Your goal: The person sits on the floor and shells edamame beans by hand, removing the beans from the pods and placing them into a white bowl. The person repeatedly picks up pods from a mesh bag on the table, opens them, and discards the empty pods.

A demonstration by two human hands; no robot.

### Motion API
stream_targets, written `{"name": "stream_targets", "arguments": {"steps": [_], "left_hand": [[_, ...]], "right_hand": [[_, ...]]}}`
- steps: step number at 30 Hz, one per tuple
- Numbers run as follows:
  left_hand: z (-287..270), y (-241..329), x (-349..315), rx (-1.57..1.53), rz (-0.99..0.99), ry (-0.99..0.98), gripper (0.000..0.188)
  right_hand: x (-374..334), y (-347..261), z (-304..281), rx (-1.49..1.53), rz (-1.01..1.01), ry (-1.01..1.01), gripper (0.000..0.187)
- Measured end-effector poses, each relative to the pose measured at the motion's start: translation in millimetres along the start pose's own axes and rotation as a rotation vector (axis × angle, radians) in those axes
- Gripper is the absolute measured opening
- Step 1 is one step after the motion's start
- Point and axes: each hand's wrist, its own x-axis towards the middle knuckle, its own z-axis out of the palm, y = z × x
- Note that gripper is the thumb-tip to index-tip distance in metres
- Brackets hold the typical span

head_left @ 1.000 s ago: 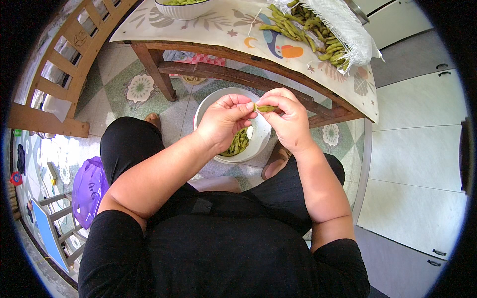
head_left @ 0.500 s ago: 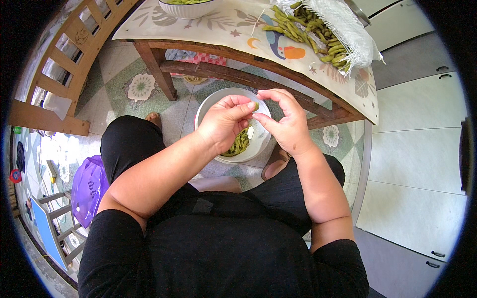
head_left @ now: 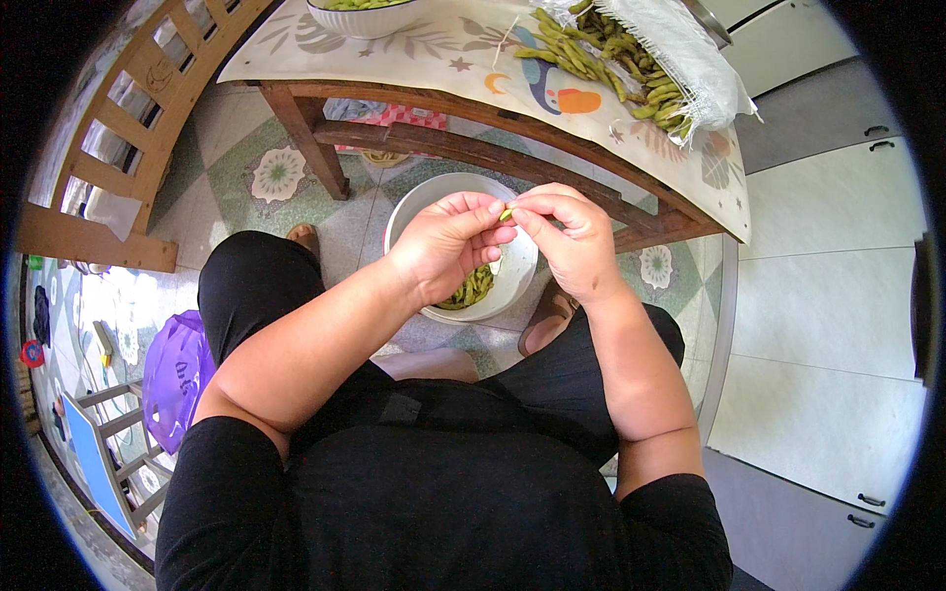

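My left hand (head_left: 445, 246) and my right hand (head_left: 570, 239) meet fingertip to fingertip over a white bowl (head_left: 426, 200) on the floor between my feet. Both pinch a small green bean pod (head_left: 506, 213), mostly hidden by the fingers. Green pod pieces (head_left: 471, 288) lie in the bowl under my left wrist. A heap of green pods (head_left: 603, 51) lies on the table ahead, partly on a white cloth (head_left: 680, 49). A second white bowl with green contents (head_left: 362, 12) stands at the table's far edge.
The wooden table (head_left: 434, 138) with a patterned cover stands just beyond the floor bowl. A wooden chair (head_left: 108, 148) is at the left. A purple bag (head_left: 175, 369) and a small blue chair (head_left: 99, 463) sit on the floor at lower left. White cabinets (head_left: 828, 295) run along the right.
The long pod seen between my fingers a second ago is now reduced to a small piece pinched at the fingertips. Both hands stayed together over the bowl.
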Motion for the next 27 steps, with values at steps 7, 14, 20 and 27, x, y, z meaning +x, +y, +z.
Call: {"name": "stream_targets", "arguments": {"steps": [7, 14, 20, 27], "left_hand": [[0.3, -1.9, 1.0, 0.055, 0.034, 0.028, 0.012], [-2.5, 7.0, 2.7, 0.047, 0.097, 0.132, 0.017], [-6.5, 12.6, 6.0, -0.04, 0.084, 0.206, 0.02], [1.5, 20.5, 6.0, -0.055, 0.03, 0.306, 0.03]], "right_hand": [[-0.4, 2.2, 3.4, -0.135, 0.013, 0.045, 0.006], [1.4, 3.5, -1.8, -0.063, 0.116, 0.085, 0.009], [2.5, -3.8, -5.1, -0.17, 0.108, 0.086, 0.01], [29.3, -1.0, -25.9, -0.185, 0.113, 0.221, 0.012]]}}
